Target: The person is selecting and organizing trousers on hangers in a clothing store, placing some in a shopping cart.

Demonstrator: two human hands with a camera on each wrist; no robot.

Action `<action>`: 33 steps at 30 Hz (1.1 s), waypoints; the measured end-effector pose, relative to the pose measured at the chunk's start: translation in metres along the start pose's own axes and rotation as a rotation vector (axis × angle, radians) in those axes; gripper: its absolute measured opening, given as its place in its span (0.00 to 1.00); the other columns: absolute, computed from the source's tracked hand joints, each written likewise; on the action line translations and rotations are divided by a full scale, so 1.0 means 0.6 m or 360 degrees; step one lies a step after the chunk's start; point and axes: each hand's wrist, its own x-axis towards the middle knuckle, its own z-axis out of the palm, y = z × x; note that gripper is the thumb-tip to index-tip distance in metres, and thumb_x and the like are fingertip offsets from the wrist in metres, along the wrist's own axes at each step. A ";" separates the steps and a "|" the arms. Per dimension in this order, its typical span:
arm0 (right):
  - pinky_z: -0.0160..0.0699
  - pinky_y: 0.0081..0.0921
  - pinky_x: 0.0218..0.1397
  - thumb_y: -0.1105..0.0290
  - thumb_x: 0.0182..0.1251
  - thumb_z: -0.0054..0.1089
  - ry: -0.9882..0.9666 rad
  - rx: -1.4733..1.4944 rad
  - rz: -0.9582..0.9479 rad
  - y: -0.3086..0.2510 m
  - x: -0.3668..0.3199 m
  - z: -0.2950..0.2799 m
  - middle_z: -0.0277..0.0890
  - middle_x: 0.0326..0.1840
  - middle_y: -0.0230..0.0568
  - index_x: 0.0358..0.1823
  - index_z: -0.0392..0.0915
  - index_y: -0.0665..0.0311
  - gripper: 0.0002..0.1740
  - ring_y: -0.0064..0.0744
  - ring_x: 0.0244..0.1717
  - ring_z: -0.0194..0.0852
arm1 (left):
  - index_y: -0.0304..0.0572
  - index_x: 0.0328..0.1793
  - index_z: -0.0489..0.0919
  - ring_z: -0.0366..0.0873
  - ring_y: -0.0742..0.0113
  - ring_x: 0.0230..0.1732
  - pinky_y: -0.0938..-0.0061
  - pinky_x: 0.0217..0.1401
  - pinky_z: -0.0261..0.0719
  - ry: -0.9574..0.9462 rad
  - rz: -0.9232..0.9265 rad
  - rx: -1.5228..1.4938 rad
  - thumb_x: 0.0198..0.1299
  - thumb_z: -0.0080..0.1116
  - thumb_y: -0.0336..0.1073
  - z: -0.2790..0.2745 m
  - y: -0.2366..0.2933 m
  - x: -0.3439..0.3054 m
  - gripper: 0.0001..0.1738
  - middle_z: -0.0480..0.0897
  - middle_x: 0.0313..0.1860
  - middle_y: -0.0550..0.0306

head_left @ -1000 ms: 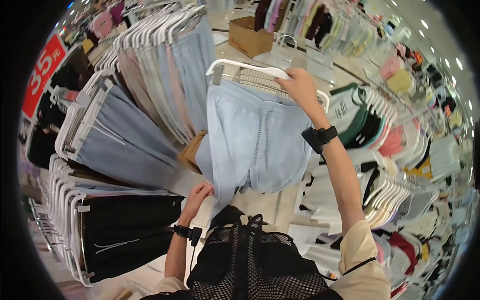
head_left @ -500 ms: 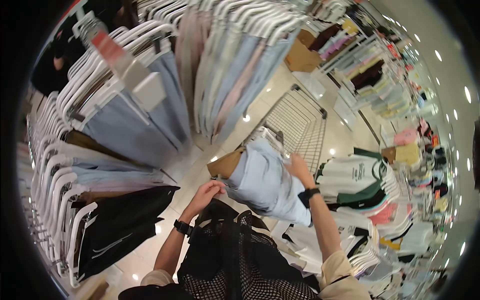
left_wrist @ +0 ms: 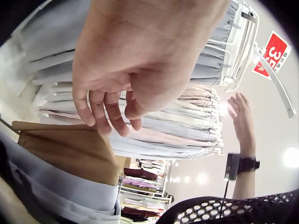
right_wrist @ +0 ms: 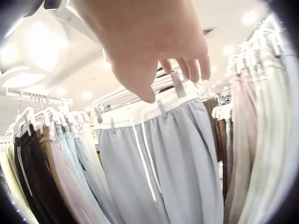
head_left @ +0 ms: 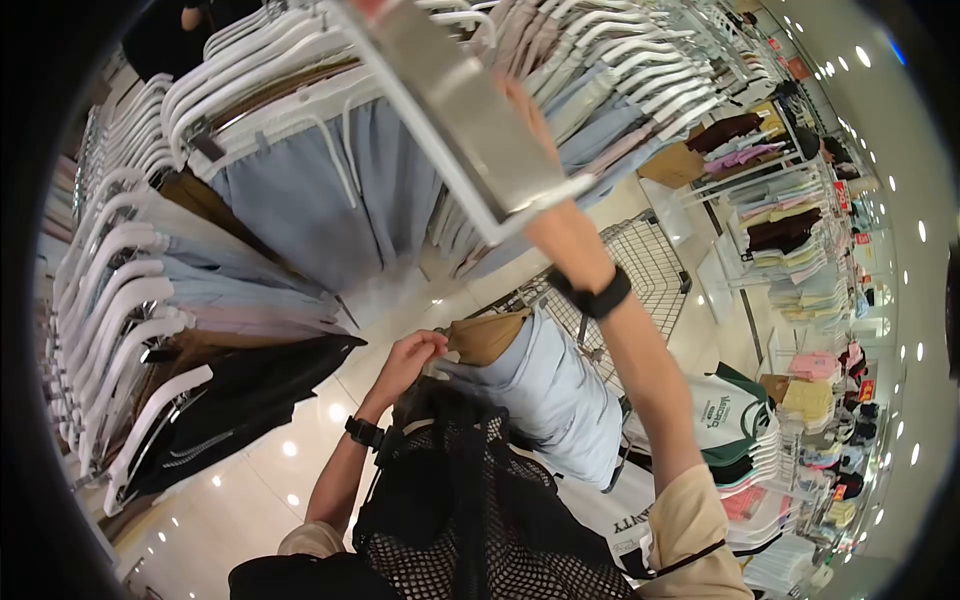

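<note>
My right hand (right_wrist: 154,51) reaches up with spread fingers just above a hanger of grey-blue pants (right_wrist: 159,154) with white drawstrings. In the head view a blurred sign holder (head_left: 450,110) covers part of that hand. Down by my waist, my left hand (head_left: 415,360) has loosely bent fingers beside a brown garment (head_left: 485,338). The left wrist view shows its fingertips overlapping the brown cloth (left_wrist: 70,149), with nothing in the palm. Light blue pants (head_left: 555,400) lie bunched against the brown garment, over the near end of a wire shopping cart (head_left: 640,275).
Pants on white hangers crowd the left rack, with black pants (head_left: 240,420) nearest. Pale pants (head_left: 600,130) hang behind. T-shirts (head_left: 725,415) hang at the right. A cardboard box (head_left: 670,165) stands beyond the cart. A red price sign (left_wrist: 272,55) hangs above the rack.
The light blue pants, earlier held up by their hanger in my right hand, came down onto the cart. That hand let go and rose to the left rack; my left hand left the pants' edge.
</note>
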 end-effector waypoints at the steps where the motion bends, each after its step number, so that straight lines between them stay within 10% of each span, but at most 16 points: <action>1: 0.79 0.51 0.54 0.67 0.67 0.71 0.0046 -0.0024 -0.0047 0.005 0.033 0.014 0.76 0.55 0.56 0.66 0.72 0.67 0.29 0.60 0.54 0.80 | 0.37 0.60 0.83 0.84 0.72 0.55 0.74 0.64 0.80 0.0026 0.0024 -0.0007 0.82 0.48 0.32 -0.002 -0.001 -0.003 0.14 0.87 0.51 0.60; 16: 0.80 0.38 0.46 0.73 0.66 0.73 0.0013 0.0302 0.0179 0.040 0.173 -0.030 0.84 0.44 0.45 0.52 0.83 0.67 0.15 0.44 0.42 0.83 | 0.35 0.62 0.83 0.84 0.70 0.57 0.71 0.68 0.81 0.0430 0.0057 -0.0179 0.82 0.47 0.28 -0.098 -0.037 -0.094 0.13 0.87 0.54 0.58; 20: 0.77 0.32 0.37 0.73 0.65 0.77 0.0748 -0.0189 0.0011 0.069 0.097 -0.082 0.84 0.29 0.36 0.38 0.87 0.66 0.06 0.35 0.31 0.81 | 0.35 0.62 0.82 0.84 0.70 0.58 0.71 0.69 0.80 0.0374 0.0109 -0.0154 0.82 0.48 0.27 -0.090 -0.041 -0.085 0.13 0.86 0.55 0.58; 26: 0.77 0.40 0.49 0.78 0.62 0.75 0.0447 -0.0483 0.0571 0.065 -0.148 -0.154 0.84 0.38 0.42 0.45 0.87 0.65 0.10 0.46 0.42 0.80 | 0.35 0.64 0.80 0.83 0.68 0.60 0.72 0.69 0.79 0.0330 0.0254 -0.0014 0.81 0.49 0.26 -0.078 -0.008 -0.067 0.13 0.85 0.57 0.56; 33: 0.64 0.37 0.46 0.74 0.50 0.81 0.0088 -0.0390 0.0236 -0.114 -0.293 -0.169 0.81 0.33 0.29 0.35 0.86 0.57 0.12 0.37 0.35 0.72 | 0.40 0.85 0.64 0.68 0.58 0.81 0.63 0.80 0.69 0.0773 0.0699 0.0260 0.81 0.53 0.35 -0.075 0.029 -0.064 0.30 0.72 0.80 0.47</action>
